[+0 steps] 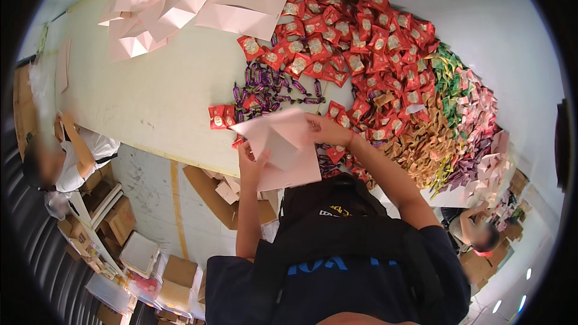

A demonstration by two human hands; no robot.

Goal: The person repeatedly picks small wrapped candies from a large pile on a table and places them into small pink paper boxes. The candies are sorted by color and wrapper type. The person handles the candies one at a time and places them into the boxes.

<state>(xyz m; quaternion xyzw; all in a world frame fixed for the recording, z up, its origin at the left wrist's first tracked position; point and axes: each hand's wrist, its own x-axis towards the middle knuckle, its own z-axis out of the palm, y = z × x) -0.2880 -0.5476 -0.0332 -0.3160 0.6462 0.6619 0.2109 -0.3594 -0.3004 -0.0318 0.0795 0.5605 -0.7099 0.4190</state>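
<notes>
Between my two hands is a pale pink folded paper bag (301, 162), tilted over the table's near edge. My left hand (253, 159) grips its left side, with the thumb over the front. At the upper right side, my right hand (328, 130) holds the bag, its fingertips partly hidden and blurred. Just beyond the bag lie purple twist-wrapped candies (262, 83) and a pair of red packets (221, 116). A large heap of red packets (361, 36) with round pale labels spreads beyond my right hand.
More pink paper bags (158, 4) lie on the long table (149, 85), and a flat one (244, 9) sits beside the heap. Brown (420, 144), green (449, 85) and pink wrapped pieces (478, 99) are piled rightward. A cardboard box (212, 194) stands below the edge. People work at left (76, 158) and right (469, 225).
</notes>
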